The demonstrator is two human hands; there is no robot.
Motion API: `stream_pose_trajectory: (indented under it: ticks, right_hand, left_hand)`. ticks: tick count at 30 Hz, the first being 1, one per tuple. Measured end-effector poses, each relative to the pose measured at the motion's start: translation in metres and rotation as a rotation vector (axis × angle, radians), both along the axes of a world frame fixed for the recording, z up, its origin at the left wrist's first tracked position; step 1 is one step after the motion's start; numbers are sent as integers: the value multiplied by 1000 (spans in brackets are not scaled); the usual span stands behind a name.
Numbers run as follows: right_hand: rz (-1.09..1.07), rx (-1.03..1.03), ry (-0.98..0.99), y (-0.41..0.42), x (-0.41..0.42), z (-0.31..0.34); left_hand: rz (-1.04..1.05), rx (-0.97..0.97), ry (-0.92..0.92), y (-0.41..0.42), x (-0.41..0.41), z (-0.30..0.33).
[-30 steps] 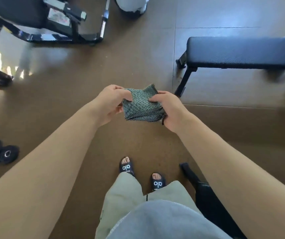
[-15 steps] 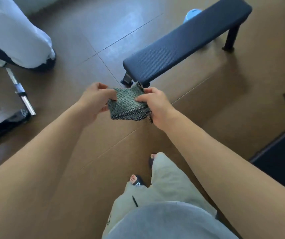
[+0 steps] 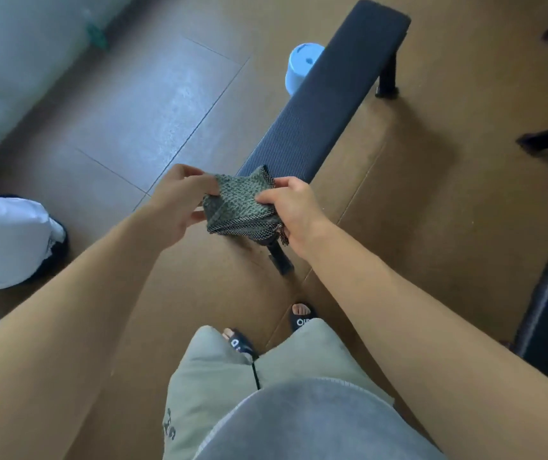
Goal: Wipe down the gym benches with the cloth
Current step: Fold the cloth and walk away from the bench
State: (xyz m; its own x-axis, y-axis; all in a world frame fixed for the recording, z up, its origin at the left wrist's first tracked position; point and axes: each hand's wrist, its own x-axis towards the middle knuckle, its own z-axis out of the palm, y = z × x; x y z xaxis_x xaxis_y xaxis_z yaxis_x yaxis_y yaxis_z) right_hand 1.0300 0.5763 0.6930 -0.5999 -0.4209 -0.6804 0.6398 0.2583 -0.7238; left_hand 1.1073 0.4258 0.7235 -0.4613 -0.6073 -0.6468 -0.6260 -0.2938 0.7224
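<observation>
both the left hand (image 3: 179,200) and right hand (image 3: 294,212) pinched the folded green cloth (image 3: 241,207) above the flat bench's (image 3: 325,94) near end; wiping had not begun, so next it likely needed lowering onto the pad.

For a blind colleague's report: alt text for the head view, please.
Both hands, left hand and right hand, hold a folded green mesh cloth above the near end of a long dark padded gym bench on a brown floor.
</observation>
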Motion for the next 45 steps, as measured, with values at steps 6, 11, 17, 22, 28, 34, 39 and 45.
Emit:
stream_pose_trajectory:
  ticks: [6,11,17,22,28,34,39,45]
  right_hand:
    - [-170,-19,17,-114,-29,-4]
    - [-357,-44,30,-224,-41,-11]
    - [-536,-67,-29,-297,-53,9]
    - [-637,-71,-34,-330,-93,15]
    - [-711,-121,-74,-378,-163,13]
    - [-714,-115,-79,-425,-241,20]
    - [-740,-59,-50,-457,-319,2]
    - [-854,28,-51,-485,-414,-21]
  left_hand:
    - [-189,-69,4,-126,-54,5]
    - [-350,-149,16,-237,-90,3]
    - [-510,-129,27,-322,-134,19]
    - [-668,-94,71,-354,-183,26]
    - [-684,-109,54,-400,-254,35]
    - [-709,-39,29,-451,-330,42]
    - [-788,-13,38,-486,-420,17]
    - [-942,65,-16,-514,-545,-25]
